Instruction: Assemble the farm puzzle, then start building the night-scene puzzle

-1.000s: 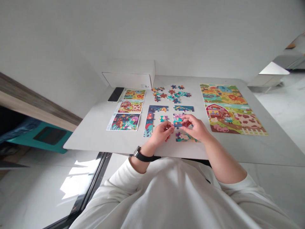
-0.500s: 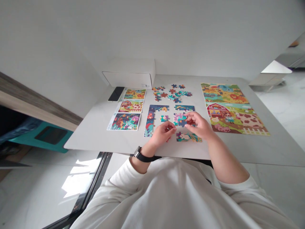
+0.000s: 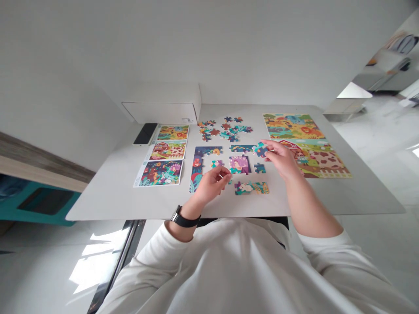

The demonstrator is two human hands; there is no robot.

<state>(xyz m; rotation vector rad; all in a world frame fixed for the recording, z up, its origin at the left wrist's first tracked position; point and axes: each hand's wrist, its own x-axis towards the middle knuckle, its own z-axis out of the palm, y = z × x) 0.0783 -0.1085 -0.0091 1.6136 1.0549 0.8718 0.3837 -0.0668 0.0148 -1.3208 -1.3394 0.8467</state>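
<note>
My right hand (image 3: 278, 156) pinches a blue and teal puzzle piece (image 3: 260, 149) above the right end of the joined top strip (image 3: 242, 148). My left hand (image 3: 213, 183) is closed in a pinch over the table; a sliver of teal shows by its fingertips, but what it holds is mostly hidden. Between the hands lies a joined purple bird section (image 3: 239, 165), with a loose dark blue piece (image 3: 259, 168) to its right. Nearer me is a joined white rabbit strip (image 3: 251, 188). A joined corner section (image 3: 198, 162) stands left, partly behind my left hand, near a small loose piece (image 3: 217, 164).
Several loose puzzle pieces (image 3: 225, 127) lie at the back. On the left are a picture sheet (image 3: 161, 173), a phone (image 3: 145, 133) and a white box (image 3: 160, 112). Finished animal and farm puzzles (image 3: 324, 158) lie on the right of the white table (image 3: 366, 192).
My right hand has risen from the purple section, moving up and right with a piece. A dark blue piece now shows apart, right of that section. The whole view has shifted slightly.
</note>
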